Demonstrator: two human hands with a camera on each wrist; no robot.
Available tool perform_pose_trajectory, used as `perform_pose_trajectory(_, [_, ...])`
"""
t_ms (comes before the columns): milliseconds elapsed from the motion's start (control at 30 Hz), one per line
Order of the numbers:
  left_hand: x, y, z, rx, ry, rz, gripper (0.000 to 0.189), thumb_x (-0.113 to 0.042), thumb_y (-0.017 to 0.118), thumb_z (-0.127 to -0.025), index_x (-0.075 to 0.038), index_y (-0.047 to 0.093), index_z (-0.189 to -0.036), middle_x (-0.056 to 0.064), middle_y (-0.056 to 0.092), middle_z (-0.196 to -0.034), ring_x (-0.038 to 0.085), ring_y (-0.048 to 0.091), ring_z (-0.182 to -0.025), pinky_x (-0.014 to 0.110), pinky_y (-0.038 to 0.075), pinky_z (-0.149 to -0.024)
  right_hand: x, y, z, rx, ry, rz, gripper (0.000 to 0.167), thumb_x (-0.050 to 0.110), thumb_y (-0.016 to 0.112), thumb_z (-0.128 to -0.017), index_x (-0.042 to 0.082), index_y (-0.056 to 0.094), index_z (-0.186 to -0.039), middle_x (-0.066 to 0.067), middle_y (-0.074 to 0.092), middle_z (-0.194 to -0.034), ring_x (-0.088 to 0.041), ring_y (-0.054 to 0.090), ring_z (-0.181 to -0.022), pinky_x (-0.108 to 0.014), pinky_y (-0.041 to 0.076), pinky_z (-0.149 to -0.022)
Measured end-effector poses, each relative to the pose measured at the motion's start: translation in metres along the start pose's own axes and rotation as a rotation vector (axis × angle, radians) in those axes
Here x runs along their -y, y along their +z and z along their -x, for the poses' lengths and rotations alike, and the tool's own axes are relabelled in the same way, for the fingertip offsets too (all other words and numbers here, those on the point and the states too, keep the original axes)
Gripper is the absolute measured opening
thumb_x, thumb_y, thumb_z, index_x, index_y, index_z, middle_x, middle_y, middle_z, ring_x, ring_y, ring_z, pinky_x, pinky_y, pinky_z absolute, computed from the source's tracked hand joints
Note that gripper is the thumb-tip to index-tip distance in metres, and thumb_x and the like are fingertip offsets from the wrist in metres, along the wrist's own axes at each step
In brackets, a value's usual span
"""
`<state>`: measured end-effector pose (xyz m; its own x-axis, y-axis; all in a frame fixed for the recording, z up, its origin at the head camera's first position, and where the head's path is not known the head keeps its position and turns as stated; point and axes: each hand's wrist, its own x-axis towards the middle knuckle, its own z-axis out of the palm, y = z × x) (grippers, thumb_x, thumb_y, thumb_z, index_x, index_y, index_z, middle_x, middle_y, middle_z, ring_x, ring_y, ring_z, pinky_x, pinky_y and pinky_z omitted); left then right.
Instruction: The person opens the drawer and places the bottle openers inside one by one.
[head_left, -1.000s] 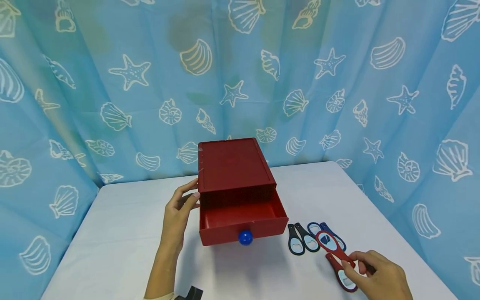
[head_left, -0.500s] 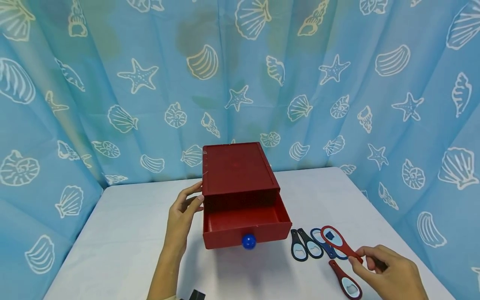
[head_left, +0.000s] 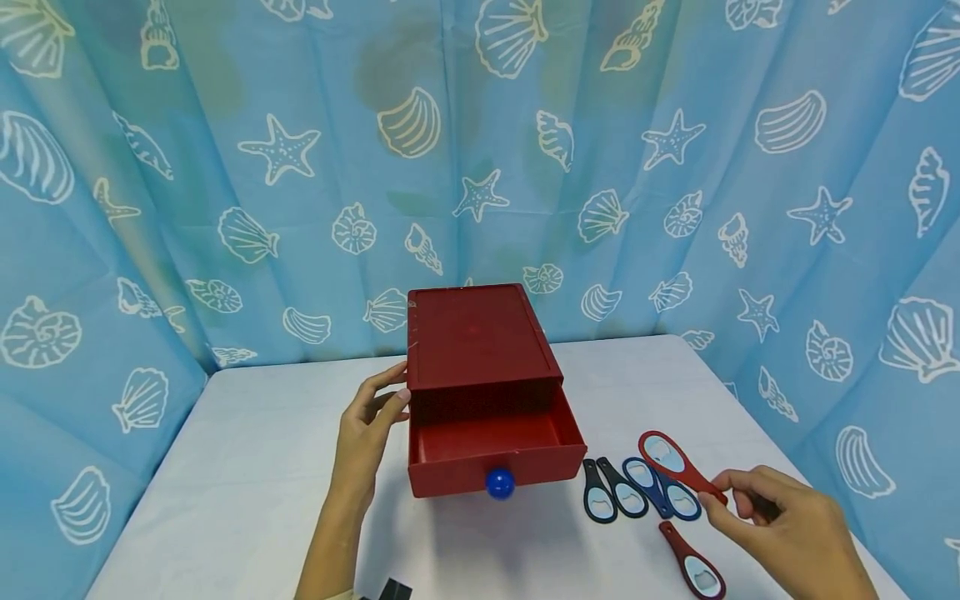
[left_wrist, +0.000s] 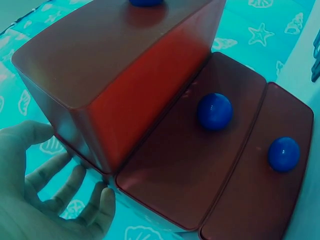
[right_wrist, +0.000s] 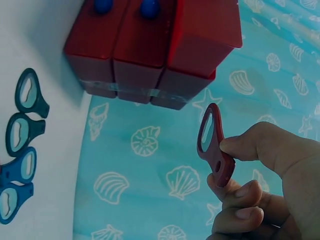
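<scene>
A dark red drawer cabinet (head_left: pixel 480 333) with blue ball knobs stands on the white table. Its top drawer (head_left: pixel 536 467) is pulled out, with a bare floor showing inside. My left hand (head_left: pixel 360 442) touches the cabinet's left side with its fingertips; in the left wrist view the fingers (left_wrist: pixel 47 177) are spread along the side. Between thumb and fingers, my right hand (head_left: pixel 787 521) pinches the handle end of a red bottle opener (head_left: pixel 693 477). That opener is held above the table, its oval head pointing away. The right wrist view shows the opener (right_wrist: pixel 218 160) upright in the pinch.
Right of the cabinet lie two black bottle openers (head_left: pixel 600 500) and two blue ones (head_left: pixel 660 496). A darker red bottle opener (head_left: pixel 682 550) lies nearer the front. Behind the table hangs a blue shell-patterned curtain (head_left: pixel 480 167).
My right hand has lifted the red bottle opener away from the darker red one and past the blue ones. My left hand stays at the cabinet. The head view has shifted slightly.
</scene>
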<state>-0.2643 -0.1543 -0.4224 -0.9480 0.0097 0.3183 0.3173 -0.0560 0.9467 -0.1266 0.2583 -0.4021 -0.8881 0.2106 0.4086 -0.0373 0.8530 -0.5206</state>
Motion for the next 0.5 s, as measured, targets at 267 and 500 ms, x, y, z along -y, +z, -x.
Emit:
perform_pose_trajectory(267, [0.0,-0.001,-0.001,-0.003,-0.002,0.021,0.038,-0.03,0.065,-0.098,-0.028,0.061,-0.136,-0.001,0.059,-0.132,0.025,0.059,-0.114,0.036,0.052,-0.094,0.01,-0.005,-0.007,0.021,-0.039,-0.001,0.019,0.026,0.088,-0.077,0.019,0.071,-0.082,0.007,0.051,-0.069,-0.007,0.047,-0.061,-0.021,0.036,-0.05])
perform_pose_trajectory(500, [0.001,-0.001,-0.001,-0.005,-0.006,0.018,0.037,-0.031,0.065,-0.098,-0.03,0.061,-0.135,-0.002,0.059,-0.131,0.025,0.059,-0.113,0.045,0.05,-0.097,0.02,-0.007,-0.012,0.056,-0.027,0.01,0.019,0.025,0.087,-0.078,0.015,0.073,-0.085,0.006,0.051,-0.07,-0.008,0.046,-0.062,-0.022,0.038,-0.049])
